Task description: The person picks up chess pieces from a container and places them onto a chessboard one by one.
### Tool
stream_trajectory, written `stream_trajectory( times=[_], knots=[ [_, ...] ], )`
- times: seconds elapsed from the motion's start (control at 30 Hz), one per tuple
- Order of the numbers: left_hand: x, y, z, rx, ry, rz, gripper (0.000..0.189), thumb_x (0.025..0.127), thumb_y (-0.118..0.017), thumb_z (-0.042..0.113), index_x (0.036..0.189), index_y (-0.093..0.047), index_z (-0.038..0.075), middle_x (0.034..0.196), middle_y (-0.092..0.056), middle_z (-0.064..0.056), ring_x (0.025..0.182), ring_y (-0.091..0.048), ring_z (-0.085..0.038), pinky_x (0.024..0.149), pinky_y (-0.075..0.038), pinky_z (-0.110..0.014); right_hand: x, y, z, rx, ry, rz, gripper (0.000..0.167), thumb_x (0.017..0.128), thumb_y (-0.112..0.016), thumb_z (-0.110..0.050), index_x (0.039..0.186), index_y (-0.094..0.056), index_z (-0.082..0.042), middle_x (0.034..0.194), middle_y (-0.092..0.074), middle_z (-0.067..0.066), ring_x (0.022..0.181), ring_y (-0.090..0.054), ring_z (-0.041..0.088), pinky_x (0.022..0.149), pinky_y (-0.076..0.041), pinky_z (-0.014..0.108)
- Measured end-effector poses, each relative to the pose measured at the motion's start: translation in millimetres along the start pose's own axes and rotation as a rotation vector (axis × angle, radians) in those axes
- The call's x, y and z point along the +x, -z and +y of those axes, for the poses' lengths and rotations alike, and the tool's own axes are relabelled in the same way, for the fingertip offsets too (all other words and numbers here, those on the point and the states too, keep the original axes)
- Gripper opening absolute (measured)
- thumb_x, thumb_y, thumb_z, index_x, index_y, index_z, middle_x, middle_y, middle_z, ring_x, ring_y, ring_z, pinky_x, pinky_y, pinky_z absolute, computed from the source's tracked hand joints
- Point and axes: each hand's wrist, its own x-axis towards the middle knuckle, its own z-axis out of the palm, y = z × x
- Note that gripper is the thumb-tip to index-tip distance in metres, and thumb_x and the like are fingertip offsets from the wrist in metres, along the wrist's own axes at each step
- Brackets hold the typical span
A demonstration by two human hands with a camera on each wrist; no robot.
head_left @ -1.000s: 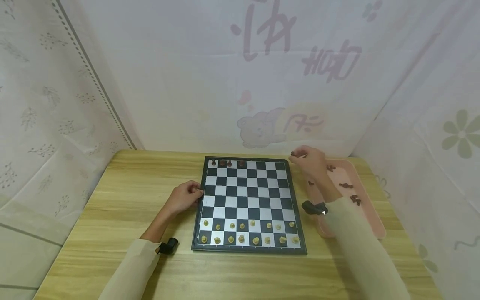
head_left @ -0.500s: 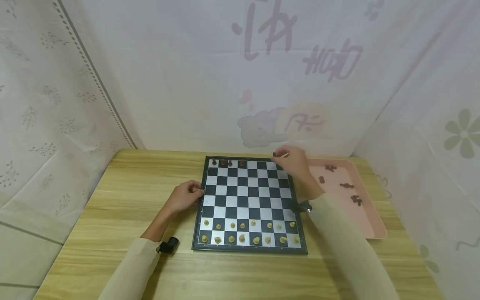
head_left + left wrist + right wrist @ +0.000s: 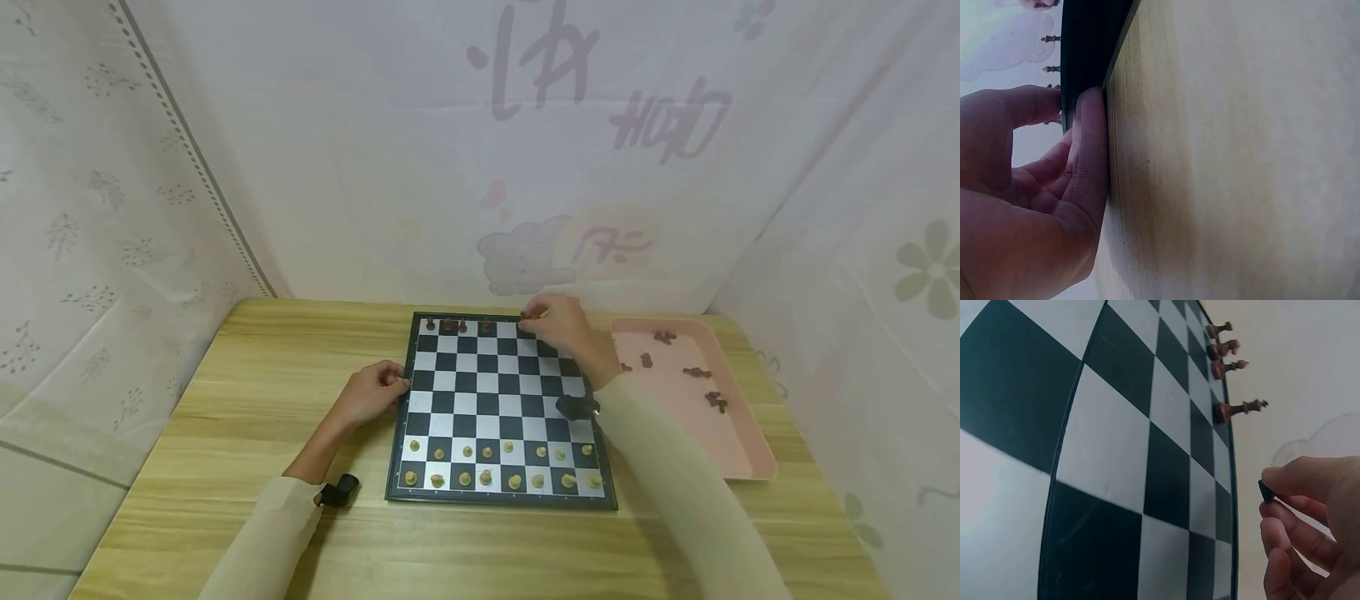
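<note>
A black-and-white chessboard point(image 3: 487, 400) lies on the wooden table. My left hand point(image 3: 371, 392) grips its left edge, thumb on top and fingers along the side in the left wrist view. Thumb and fingers of my right hand point(image 3: 561, 323) pinch a small dark chess piece point(image 3: 1265, 492), mostly covered by the fingertips, over the far row. Several brown pieces stand upright at the far left of that row, among them a tall king-like piece point(image 3: 1241, 410). Cream pieces point(image 3: 485, 477) fill the two nearest rows.
To the board's right, a pink tray point(image 3: 693, 433) holds more brown pieces point(image 3: 697, 372), lying in small groups. The wooden table point(image 3: 277, 375) ends at a pale printed curtain point(image 3: 375, 208) behind. Black wrist cameras sit on both wrists.
My right hand has moved left with the pinched chess piece, from beside the tray to over the board's far row. My left hand has stayed on the board's edge.
</note>
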Motion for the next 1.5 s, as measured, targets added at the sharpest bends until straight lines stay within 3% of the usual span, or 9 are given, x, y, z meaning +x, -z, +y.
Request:
stream_trajectory(
  times=[0.5, 1.27, 1.5],
  knots=[
    [-0.9, -4.0, 2.7, 0.008, -0.003, 0.000, 0.030, 0.105, -0.071, 0.012, 0.129, -0.069, -0.007, 0.094, -0.073, -0.010, 0.076, -0.071, -0.019, 0.068, -0.060, -0.030, 5.4, -22, -11, -0.097, -0.009, -0.022, 0.017, 0.097, -0.083, -0.020, 0.108, -0.084, -0.008, 0.107, -0.080, 0.009, 0.102, -0.071, 0.030, 0.090, -0.058, 0.048],
    [0.0, -2.4, 0.1, 0.002, 0.003, 0.010, 0.030, 0.105, -0.070, 0.012, 0.129, -0.069, -0.006, 0.095, -0.073, -0.010, 0.076, -0.074, -0.020, 0.070, -0.062, -0.032, 5.3, -25, -11, -0.100, -0.067, -0.041, 0.016, 0.097, -0.086, -0.021, 0.107, -0.084, -0.009, 0.106, -0.078, 0.008, 0.100, -0.067, 0.030, 0.088, -0.056, 0.047],
    [0.4, -1.2, -1.0, 0.004, -0.003, 0.007, 0.030, 0.105, -0.070, 0.012, 0.129, -0.068, -0.007, 0.095, -0.074, -0.009, 0.075, -0.073, -0.018, 0.068, -0.060, -0.030, 7.4, -20, -7, -0.102, -0.017, -0.046, 0.015, 0.096, -0.082, -0.018, 0.107, -0.084, -0.008, 0.105, -0.079, 0.008, 0.100, -0.071, 0.029, 0.087, -0.059, 0.046]
  ],
)
